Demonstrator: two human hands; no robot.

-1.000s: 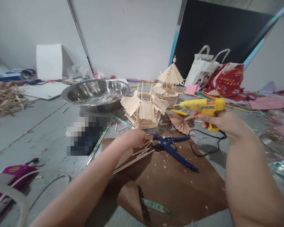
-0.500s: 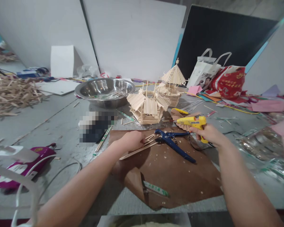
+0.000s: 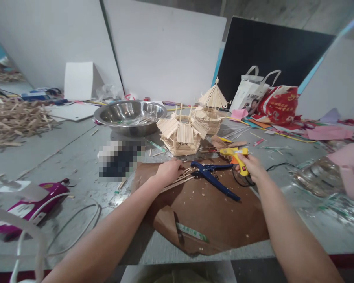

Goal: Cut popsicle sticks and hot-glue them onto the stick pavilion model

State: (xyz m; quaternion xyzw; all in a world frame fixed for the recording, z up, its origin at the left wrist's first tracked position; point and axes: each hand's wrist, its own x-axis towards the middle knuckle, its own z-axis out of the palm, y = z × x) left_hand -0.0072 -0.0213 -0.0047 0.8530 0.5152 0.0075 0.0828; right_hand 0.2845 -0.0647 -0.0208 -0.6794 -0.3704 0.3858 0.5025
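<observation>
Left hand (image 3: 168, 171) is closing on the loose sticks (image 3: 177, 181), long axes running left-right. Right hand (image 3: 251, 167) is gripping the glue gun (image 3: 236, 155), nozzle pointing left, farther from them.

Two hands: the left hand (image 3: 168, 171) on a bundle of sticks (image 3: 178, 181), too many to count, the right hand (image 3: 251, 167) gripping one glue gun (image 3: 235, 153). Between the two grips lies one pair of blue pliers (image 3: 214, 179). Beyond them stand two stick pavilions, the near model (image 3: 181, 133) and the far model (image 3: 212, 105). Past the left grip sits one steel bowl (image 3: 130, 114). Beyond the right grip stand two bags, a white bag (image 3: 250, 94) and a red bag (image 3: 280, 104). One brown sheet (image 3: 212, 220) lies under the grips.
</observation>
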